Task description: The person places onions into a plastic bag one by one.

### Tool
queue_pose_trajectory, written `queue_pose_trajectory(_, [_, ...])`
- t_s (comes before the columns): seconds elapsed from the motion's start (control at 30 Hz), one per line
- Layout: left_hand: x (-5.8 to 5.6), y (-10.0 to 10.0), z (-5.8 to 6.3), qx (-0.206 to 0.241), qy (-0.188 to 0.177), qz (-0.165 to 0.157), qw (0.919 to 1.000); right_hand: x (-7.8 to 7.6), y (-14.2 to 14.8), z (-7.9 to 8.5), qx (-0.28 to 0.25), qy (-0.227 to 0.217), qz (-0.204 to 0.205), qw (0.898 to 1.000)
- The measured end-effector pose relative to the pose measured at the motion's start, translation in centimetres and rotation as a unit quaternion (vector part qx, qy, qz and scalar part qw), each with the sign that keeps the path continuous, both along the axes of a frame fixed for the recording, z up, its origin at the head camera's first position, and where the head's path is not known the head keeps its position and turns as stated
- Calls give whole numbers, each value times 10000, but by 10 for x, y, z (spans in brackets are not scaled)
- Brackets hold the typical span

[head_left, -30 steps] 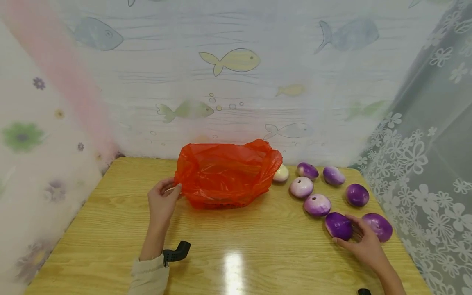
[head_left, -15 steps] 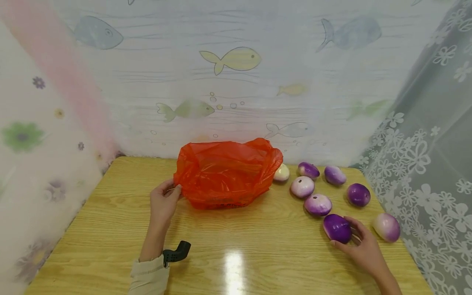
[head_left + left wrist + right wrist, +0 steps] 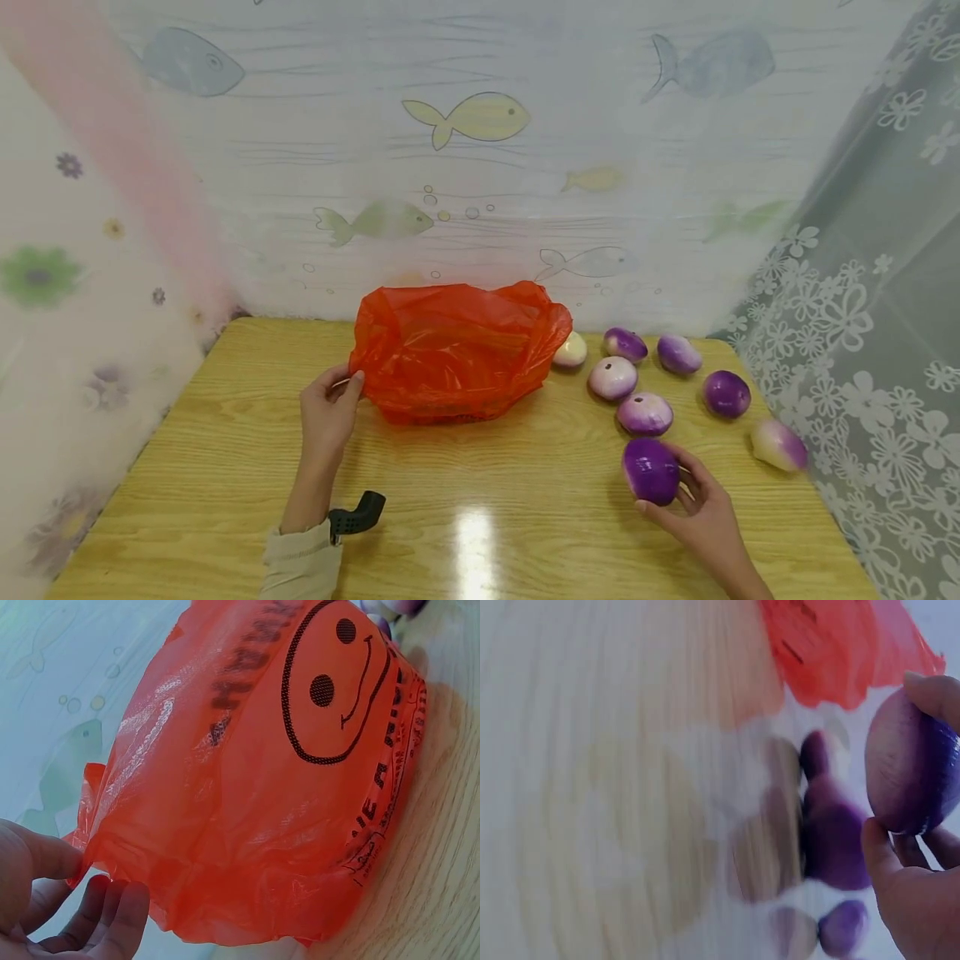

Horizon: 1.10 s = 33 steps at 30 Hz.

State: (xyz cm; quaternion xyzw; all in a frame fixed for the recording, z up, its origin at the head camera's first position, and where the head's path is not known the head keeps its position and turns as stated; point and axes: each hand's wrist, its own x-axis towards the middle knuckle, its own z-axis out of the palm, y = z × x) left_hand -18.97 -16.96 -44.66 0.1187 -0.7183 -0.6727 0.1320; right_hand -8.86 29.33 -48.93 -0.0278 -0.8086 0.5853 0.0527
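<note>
In the head view my left hand [image 3: 330, 408] pinches the left edge of a red plastic bag [image 3: 457, 358]. The bag stands with its mouth open, and the left wrist view shows a black smiley face [image 3: 337, 682] printed on its side. My right hand [image 3: 701, 517] holds a glossy purple-and-white round vegetable [image 3: 651, 471] between thumb and fingers, at the front of a group of similar ones. Close up in the right wrist view, this held vegetable [image 3: 907, 765] shows a pale side and a deep purple side.
Several more purple-and-white vegetables [image 3: 645, 414] lie on the right of the wooden table [image 3: 225, 467]. A pale one [image 3: 572, 350] is partly hidden behind the bag, and another [image 3: 780, 446] sits by the right table edge. A fish-printed curtain [image 3: 480, 200] hangs behind.
My right hand has picked up the dark purple vegetable and carried it left. The vegetable at the right edge has rolled, now showing its pale side. The left hand stays at the bag.
</note>
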Motion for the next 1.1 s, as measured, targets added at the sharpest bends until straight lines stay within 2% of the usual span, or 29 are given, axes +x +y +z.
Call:
queue_pose_trajectory(0.13, [1, 0, 1, 28, 78, 9, 10000, 3, -27, -2, -546, 493, 264, 9969])
queue_pose_trajectory(0.3, [2, -1, 1, 17, 196, 76, 9998, 4, -58, -3, -880, 820, 638, 9907])
queue_pose_trajectory(0.53, [2, -2, -1, 8, 245, 194, 9995, -9, -97, 7, -1265, 1368, 1232, 9747])
queue_pose_trajectory(0.83, [2, -1, -3, 168, 284, 298, 9990, -43, -139, 56, -1379, 1962, 1912, 9518])
queue_pose_trajectory(0.97, [2, -1, -5, 269, 198, 270, 9991, -59, -155, 81, -1327, 2191, 2049, 9447])
queue_pose_trajectory(1.1, [1, 0, -8, 392, 231, 211, 9987, -79, -171, 103, -1322, 2283, 2060, 9423])
